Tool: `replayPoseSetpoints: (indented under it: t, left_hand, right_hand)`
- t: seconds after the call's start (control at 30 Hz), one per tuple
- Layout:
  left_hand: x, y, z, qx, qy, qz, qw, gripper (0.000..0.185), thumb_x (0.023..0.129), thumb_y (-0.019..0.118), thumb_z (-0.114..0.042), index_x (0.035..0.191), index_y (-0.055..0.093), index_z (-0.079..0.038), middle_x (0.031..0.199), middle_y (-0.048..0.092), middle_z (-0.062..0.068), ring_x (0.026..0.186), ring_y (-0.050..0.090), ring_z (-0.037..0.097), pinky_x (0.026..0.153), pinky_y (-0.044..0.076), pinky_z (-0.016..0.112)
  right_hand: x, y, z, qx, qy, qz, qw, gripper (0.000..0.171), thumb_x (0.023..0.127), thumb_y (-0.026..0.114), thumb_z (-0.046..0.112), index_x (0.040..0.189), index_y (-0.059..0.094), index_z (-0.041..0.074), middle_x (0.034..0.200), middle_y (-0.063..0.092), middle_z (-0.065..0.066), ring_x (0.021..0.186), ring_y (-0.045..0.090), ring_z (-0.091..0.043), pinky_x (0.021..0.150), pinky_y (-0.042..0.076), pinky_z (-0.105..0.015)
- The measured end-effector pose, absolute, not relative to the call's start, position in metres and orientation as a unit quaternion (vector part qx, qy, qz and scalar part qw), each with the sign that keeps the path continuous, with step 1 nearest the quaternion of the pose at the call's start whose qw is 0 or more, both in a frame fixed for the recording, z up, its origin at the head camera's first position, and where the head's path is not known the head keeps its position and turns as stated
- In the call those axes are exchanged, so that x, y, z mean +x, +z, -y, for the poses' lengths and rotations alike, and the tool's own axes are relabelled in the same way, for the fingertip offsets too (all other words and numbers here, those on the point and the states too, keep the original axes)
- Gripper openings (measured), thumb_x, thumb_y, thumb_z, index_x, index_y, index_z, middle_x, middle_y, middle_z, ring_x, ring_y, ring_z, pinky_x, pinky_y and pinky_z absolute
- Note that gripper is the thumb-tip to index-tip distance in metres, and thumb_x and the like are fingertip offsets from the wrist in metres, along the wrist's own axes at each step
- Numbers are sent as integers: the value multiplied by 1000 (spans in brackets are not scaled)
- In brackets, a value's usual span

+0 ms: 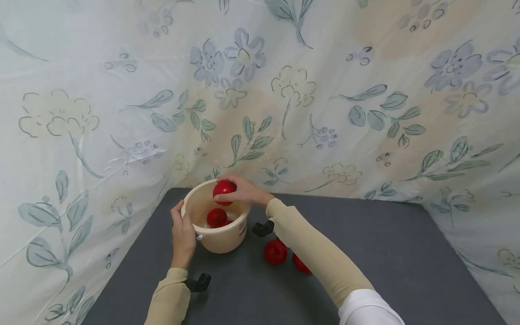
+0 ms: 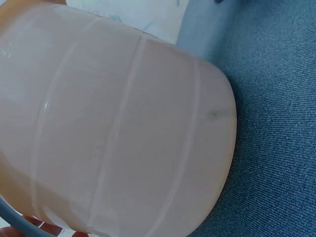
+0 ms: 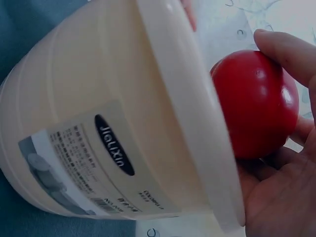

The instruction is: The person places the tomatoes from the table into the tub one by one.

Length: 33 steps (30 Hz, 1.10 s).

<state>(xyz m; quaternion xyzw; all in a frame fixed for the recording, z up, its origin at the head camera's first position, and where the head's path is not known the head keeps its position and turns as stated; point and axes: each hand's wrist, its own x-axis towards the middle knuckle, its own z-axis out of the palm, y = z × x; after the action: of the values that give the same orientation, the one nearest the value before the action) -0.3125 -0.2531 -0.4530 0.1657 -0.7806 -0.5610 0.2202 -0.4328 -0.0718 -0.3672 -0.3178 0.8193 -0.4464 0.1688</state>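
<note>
My right hand [image 1: 243, 192] holds a glossy red round fruit [image 1: 223, 192] over the mouth of a cream plastic bucket [image 1: 221, 243]. In the right wrist view, thumb and fingers wrap this fruit [image 3: 256, 106] just beyond the bucket's rim [image 3: 192, 108]. At the bucket's left side, my left hand [image 1: 183, 234] grips the rim. Inside the bucket lies another red fruit [image 1: 217, 217], with part of a further one showing beneath it. The left wrist view is mostly filled by the bucket's ribbed wall [image 2: 123, 123]; a few fingertips show at its lower left corner.
Right of the bucket, a red fruit [image 1: 275, 252] lies on the dark grey table [image 1: 390, 243]. Beside it, another red fruit [image 1: 300, 264] is partly hidden by the right forearm. A floral-patterned curtain [image 1: 284, 113] hangs behind the table. The bucket carries a printed label [image 3: 98, 163].
</note>
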Motion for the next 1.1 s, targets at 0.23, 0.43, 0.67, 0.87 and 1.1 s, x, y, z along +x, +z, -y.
replayPoseSetpoints:
  t: [0.23,0.43,0.67,0.87,1.1]
  left_hand:
    - [-313,-454,253,163,-559,781,226,55,107,26,-43,157,24,-21,163,35,13,139,48,40,113,38,63]
    - [-313,-454,253,161,-561,779,227,54,107,25,-42,157,24,-21,164,34,13,140,47,40,113,38,63]
    - [-313,-454,252,162,-560,778,234,54,107,26,-43,157,25,-20,163,36,14,140,48,40,113,39,63]
    - [-313,-455,252,164,-556,780,237,53,107,24,-39,157,26,-19,163,35,14,139,49,40,112,39,63]
    - [-313,-456,252,165,-556,779,238,53,107,25,-39,156,26,-19,164,35,14,141,48,40,112,39,63]
  right_hand:
    - [-430,-368,74,-375,-385,-827,164,69,87,75,33,148,48,14,143,57,-9,122,58,-26,93,58,-35]
    - [-430,-370,74,-367,-394,-825,171,69,88,74,34,149,47,16,144,56,-7,125,56,-26,95,57,-36]
    - [-434,-369,71,-331,-466,-803,168,56,94,67,40,143,56,15,144,60,-7,134,56,-25,113,46,-46]
    - [-439,-370,67,-320,-521,-770,179,52,103,52,45,143,56,12,141,63,-7,129,61,-22,110,49,-41]
    - [-442,-370,63,-314,-563,-739,197,51,104,49,44,141,57,11,135,67,-8,123,66,-19,107,51,-36]
